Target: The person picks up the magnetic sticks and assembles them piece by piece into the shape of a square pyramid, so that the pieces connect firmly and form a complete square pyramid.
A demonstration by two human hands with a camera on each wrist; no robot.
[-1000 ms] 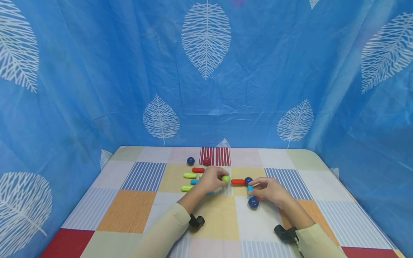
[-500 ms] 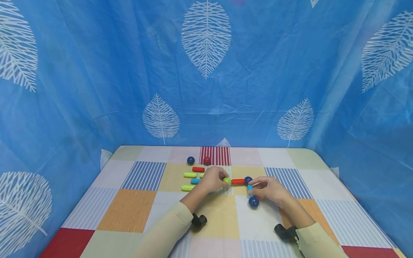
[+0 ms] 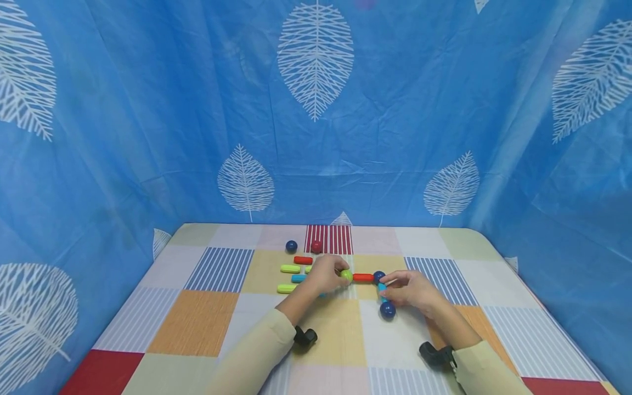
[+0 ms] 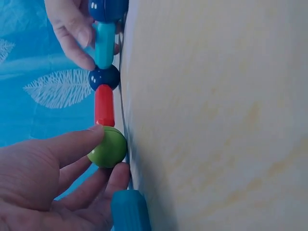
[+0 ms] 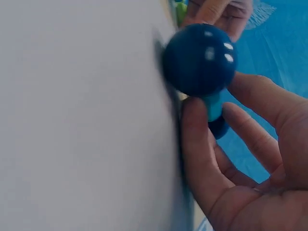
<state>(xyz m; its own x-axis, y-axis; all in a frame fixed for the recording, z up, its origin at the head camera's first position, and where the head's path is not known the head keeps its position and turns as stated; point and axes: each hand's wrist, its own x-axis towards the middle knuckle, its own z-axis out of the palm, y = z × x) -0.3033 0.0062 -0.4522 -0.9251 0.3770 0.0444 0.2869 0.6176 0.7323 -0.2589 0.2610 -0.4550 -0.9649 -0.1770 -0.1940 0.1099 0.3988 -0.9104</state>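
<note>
My left hand (image 3: 327,274) pinches a green ball (image 4: 109,148) between thumb and fingers. The ball touches one end of a red rod (image 3: 363,278). At the rod's other end sits a dark blue ball (image 3: 379,276), from which a light blue rod (image 4: 104,45) runs toward me to a second dark blue ball (image 3: 387,310). My right hand (image 3: 413,291) grips the light blue rod from the right side. The joined pieces lie on the table. In the right wrist view the nearer dark blue ball (image 5: 199,60) hides much of the light blue rod.
Left of my left hand lie loose green rods (image 3: 290,269), a light blue rod (image 3: 298,278) and a short red rod (image 3: 303,260). A dark blue ball (image 3: 292,246) and a red ball (image 3: 316,247) stand farther back. Blue curtains (image 3: 345,164) enclose the patchwork-covered table (image 3: 326,334).
My left hand has shifted slightly right with the green ball, and the gap between that ball and the red rod has closed. The right hand keeps its grip almost in place.
</note>
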